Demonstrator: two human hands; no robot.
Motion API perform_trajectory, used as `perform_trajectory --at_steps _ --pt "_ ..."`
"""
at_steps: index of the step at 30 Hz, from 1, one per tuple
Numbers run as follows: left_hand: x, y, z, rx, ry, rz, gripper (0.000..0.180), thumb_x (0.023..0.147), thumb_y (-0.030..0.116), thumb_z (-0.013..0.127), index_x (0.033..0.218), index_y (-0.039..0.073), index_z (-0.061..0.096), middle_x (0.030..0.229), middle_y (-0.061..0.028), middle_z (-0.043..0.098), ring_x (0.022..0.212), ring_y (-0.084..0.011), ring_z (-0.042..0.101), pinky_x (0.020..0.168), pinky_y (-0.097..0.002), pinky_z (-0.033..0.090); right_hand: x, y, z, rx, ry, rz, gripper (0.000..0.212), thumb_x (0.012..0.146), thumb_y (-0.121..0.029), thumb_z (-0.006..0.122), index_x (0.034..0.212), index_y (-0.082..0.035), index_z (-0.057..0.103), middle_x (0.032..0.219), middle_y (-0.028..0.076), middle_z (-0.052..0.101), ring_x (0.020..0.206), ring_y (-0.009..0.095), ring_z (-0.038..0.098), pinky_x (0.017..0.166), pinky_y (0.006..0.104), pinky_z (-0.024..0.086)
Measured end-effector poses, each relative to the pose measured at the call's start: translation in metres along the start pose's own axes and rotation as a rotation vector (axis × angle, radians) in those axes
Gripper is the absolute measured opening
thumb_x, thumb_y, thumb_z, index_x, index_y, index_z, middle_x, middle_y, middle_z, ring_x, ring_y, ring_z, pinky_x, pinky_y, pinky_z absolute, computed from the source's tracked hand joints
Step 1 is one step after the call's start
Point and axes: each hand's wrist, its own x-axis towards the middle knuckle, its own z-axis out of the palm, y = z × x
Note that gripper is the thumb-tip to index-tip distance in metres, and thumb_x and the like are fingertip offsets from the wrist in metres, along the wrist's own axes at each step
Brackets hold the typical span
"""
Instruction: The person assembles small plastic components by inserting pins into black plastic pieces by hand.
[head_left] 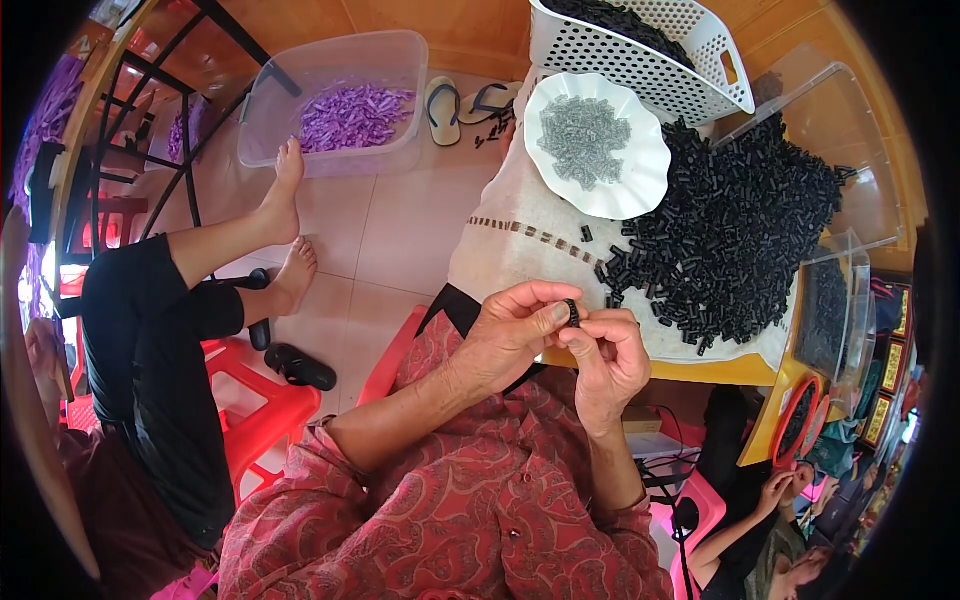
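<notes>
In front of my lap, at the near edge of the table, my left hand (508, 335) pinches a small black ribbed plastic piece (572, 313) between thumb and forefinger. My right hand (608, 368) meets it from the other side, its thumb and fingertips closed on the same piece. The fingers cover most of it. Just beyond my hands spreads a large heap of small black plastic pieces (730, 225) on a pale cloth (490, 255). A white scalloped plate (640, 195) holds many small clear pieces (585, 140) beside the heap.
A white perforated basket (640, 65) with black pieces stands at the back. Clear plastic containers (850, 290) line the right. On the floor, a clear tub (260, 140) holds purple pieces (355, 115). A seated person's legs (150, 330) and a red stool (265, 415) are at left; another person works at lower right.
</notes>
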Motion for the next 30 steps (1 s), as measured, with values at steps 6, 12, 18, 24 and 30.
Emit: perform_trajectory --at_steps 6,12,18,24,30 --pt "0.001 0.0 -0.003 0.002 0.025 0.01 0.022 0.093 0.006 0.056 0.114 0.001 0.06 0.1 -0.009 0.064 0.095 -0.0151 0.059 0.087 -0.0299 0.048 0.004 -0.013 0.0 -0.243 -0.047 -0.09 0.02 0.075 0.0 0.076 0.087 0.0 0.061 0.084 0.009 0.061 0.066 0.012 0.056 0.058 0.0224 0.046" --pt "0.001 0.001 -0.005 0.001 0.033 0.004 0.022 0.093 0.005 0.055 0.114 0.001 0.06 0.1 -0.0093 0.064 0.095 -0.0155 0.059 0.087 -0.0298 0.048 0.003 -0.012 -0.002 -0.185 -0.06 -0.043 0.018 0.077 0.001 0.074 0.089 0.0 0.061 0.085 0.009 0.061 0.066 0.012 0.057 0.058 0.0228 0.047" --pt "0.0 0.001 -0.004 0.019 0.023 0.007 0.023 0.093 0.006 0.056 0.115 0.001 0.059 0.101 -0.0096 0.064 0.095 -0.0152 0.059 0.086 -0.0292 0.048 0.004 -0.011 -0.004 -0.215 -0.08 -0.076 0.015 0.078 0.001 0.073 0.088 0.001 0.061 0.085 0.009 0.061 0.069 0.012 0.058 0.061 0.0229 0.048" --pt "0.001 0.001 -0.005 0.015 -0.02 0.021 0.024 0.093 0.007 0.055 0.116 0.001 0.059 0.102 -0.0109 0.064 0.088 -0.0145 0.06 0.081 -0.0283 0.05 0.0 -0.009 0.0 0.107 -0.045 0.107 0.008 0.086 0.003 0.064 0.092 0.004 0.058 0.09 0.01 0.058 0.075 0.012 0.06 0.066 0.0227 0.05" --pt "0.001 0.0 -0.006 0.02 -0.012 0.026 0.025 0.093 0.007 0.056 0.117 0.001 0.059 0.104 -0.0119 0.064 0.086 -0.0148 0.061 0.08 -0.0284 0.05 -0.001 -0.005 -0.002 0.168 -0.07 0.118 0.008 0.087 0.004 0.061 0.094 0.004 0.056 0.092 0.01 0.057 0.075 0.012 0.059 0.066 0.0223 0.05"
